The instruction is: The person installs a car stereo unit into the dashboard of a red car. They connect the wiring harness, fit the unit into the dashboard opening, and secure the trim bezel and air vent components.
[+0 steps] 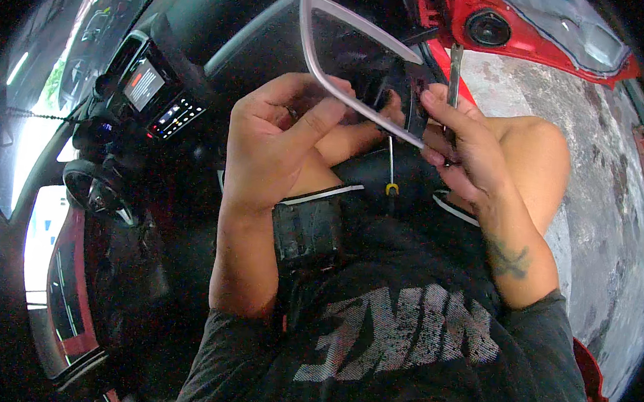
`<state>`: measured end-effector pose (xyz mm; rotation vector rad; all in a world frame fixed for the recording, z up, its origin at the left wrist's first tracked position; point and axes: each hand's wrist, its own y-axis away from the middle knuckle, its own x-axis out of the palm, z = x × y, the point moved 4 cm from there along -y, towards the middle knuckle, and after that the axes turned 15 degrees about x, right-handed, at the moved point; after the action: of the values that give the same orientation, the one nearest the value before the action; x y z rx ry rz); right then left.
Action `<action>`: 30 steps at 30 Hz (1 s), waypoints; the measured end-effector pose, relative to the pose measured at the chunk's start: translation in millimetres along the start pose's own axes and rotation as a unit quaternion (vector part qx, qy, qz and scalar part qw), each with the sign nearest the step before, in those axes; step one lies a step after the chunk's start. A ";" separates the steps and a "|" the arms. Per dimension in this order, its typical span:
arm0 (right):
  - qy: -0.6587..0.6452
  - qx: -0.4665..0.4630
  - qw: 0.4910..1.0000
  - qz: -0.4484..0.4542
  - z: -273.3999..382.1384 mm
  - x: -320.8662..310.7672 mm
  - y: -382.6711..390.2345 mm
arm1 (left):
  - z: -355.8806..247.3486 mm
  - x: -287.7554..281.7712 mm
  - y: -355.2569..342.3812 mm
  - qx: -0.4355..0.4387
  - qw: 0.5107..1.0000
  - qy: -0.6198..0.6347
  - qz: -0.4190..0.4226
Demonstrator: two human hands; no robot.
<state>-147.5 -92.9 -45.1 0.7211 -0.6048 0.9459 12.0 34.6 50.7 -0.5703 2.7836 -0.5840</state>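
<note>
Your left fingers (318, 122) pinch nearly closed at the silver trim (308, 45), which is raised above your lap. Your right fingers (440, 111) curl around a metal tool (456, 65) by the trim's lower end; whether they also grip the trim, you cannot tell. A screwdriver (391, 189) points between your thighs.

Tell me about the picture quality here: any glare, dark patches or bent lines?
Head view: bright outside light washes out the glass car window at left; head view: the black car interior sinks into grainy shadow; head view: fisheye distortion bows the scene inside a dark rim, while the curved silver-grey frame reads clearly.
</note>
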 end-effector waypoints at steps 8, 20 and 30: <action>0.056 0.053 0.997 -0.004 -13.1 3.3 -2.4 | -8.5 -8.6 9.1 0.017 0.992 -0.079 0.096; 0.026 0.104 0.994 0.028 -22.0 0.8 -3.9 | -3.1 -7.9 32.1 0.027 0.991 -0.107 0.082; 0.066 -0.036 0.996 -0.050 -17.6 -8.6 -7.7 | 22.0 -17.7 40.3 0.003 0.998 -0.040 -0.046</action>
<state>-142.1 -86.7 -64.5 0.6147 -0.4801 0.8676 21.6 68.7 16.5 -0.7066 2.6913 -0.5751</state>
